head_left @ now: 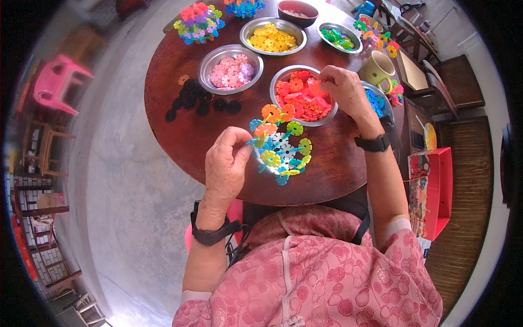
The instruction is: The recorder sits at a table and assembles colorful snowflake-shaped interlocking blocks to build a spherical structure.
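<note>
Snowflake-disc assembly (pixel 280 147), a loose cluster of interlocked plastic discs in orange, blue, green, yellow and white, sits just above the near edge of the round brown bench (pixel 180 82), right in front of you. Your left hand (pixel 226 163) pinches its left side: thumb and fingers are closed on a blue disc at the edge of the cluster, and the rest of the piece hangs out to the right of your grip. Your right hand (pixel 343 87) reaches into the steel bowl of red and orange discs (pixel 302 98) just beyond the assembly, fingertips drawn together on an orange disc at the bowl's far rim. Both wrists carry black bands.

To the left of that bowl stands a steel bowl of pink discs (pixel 231 68), and left of it a scatter of black discs (pixel 199 101) lies bare on the bench. Farther back are a bowl of yellow discs (pixel 272 37), a smaller bowl of green discs (pixel 339 37) and a dark brown bowl (pixel 297 12). A finished multicoloured ball of discs (pixel 199 23) rests at the far left edge. By your right wrist a bowl of blue discs (pixel 376 101) is half hidden, with a pale green mug (pixel 377 70) just behind it. A red box (pixel 433 188) stands off the bench to your right.
</note>
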Action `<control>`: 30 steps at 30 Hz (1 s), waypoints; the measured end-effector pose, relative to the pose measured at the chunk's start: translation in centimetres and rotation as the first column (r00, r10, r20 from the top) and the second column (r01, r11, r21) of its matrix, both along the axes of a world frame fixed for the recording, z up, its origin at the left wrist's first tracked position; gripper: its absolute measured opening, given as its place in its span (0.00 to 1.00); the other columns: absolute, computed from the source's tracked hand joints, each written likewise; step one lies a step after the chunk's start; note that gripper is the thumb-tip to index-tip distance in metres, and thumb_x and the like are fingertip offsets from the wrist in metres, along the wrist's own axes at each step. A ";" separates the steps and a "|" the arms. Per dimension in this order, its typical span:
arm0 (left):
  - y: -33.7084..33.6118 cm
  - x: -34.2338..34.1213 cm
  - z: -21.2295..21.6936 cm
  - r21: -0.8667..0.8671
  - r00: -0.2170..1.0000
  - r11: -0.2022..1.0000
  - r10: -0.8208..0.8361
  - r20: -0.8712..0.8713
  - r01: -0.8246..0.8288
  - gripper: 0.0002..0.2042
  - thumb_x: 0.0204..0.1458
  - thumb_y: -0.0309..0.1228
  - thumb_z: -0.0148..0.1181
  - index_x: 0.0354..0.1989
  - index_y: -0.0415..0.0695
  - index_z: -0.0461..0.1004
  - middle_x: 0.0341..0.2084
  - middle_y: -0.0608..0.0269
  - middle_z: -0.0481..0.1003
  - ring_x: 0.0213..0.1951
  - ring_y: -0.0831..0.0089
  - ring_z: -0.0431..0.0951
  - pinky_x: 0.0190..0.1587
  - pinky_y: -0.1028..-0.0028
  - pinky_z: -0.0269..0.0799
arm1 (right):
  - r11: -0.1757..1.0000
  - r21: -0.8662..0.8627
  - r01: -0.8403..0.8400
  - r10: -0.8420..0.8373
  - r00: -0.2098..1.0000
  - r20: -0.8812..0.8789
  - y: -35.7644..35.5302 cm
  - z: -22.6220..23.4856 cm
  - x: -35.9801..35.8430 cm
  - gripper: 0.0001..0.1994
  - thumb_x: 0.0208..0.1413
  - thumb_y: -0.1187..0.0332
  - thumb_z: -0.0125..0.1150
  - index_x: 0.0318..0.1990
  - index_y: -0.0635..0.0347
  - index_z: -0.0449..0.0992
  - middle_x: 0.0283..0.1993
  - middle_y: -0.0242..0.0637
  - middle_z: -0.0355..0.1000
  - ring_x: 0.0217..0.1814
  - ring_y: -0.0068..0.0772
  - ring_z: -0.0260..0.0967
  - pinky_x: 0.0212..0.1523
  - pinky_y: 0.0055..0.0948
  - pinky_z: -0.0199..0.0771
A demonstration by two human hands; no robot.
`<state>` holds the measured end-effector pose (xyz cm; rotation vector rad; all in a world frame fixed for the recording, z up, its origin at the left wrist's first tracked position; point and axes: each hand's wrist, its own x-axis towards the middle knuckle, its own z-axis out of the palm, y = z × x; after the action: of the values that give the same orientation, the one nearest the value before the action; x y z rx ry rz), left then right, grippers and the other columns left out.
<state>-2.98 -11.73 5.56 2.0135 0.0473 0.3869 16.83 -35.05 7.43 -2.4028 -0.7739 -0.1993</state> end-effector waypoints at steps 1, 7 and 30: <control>0.0 0.1 -0.1 -0.008 1.000 1.000 0.006 0.010 -0.006 0.05 0.52 0.21 0.57 0.36 0.40 0.70 0.29 0.62 0.74 0.33 0.70 0.75 0.38 0.72 0.71 | 1.000 -0.001 0.002 -0.002 1.000 0.003 -0.2 0.3 0.1 0.07 0.48 0.71 0.61 0.34 0.63 0.78 0.32 0.46 0.76 0.35 0.46 0.76 0.38 0.39 0.74; -0.2 0.1 0.0 -0.032 1.000 0.999 0.006 0.022 -0.006 0.06 0.49 0.19 0.57 0.35 0.40 0.71 0.29 0.57 0.75 0.33 0.62 0.77 0.37 0.68 0.71 | 0.890 0.452 0.065 0.191 0.846 -0.498 -1.7 -0.4 1.1 0.06 0.49 0.75 0.63 0.35 0.68 0.78 0.27 0.34 0.75 0.26 0.23 0.70 0.27 0.23 0.70; -1.1 0.2 -0.3 -0.097 0.994 0.994 0.065 0.083 -0.057 0.02 0.56 0.20 0.56 0.36 0.38 0.72 0.30 0.66 0.73 0.29 0.81 0.74 0.34 0.79 0.71 | 0.893 0.407 -0.191 0.244 0.966 -0.083 2.1 2.4 -13.3 0.04 0.46 0.78 0.63 0.31 0.62 0.75 0.30 0.38 0.70 0.33 0.35 0.71 0.33 0.28 0.69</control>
<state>-2.75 -12.85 5.24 1.9037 0.0719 0.5012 3.52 -32.93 9.88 -1.9099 -0.8445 -0.0931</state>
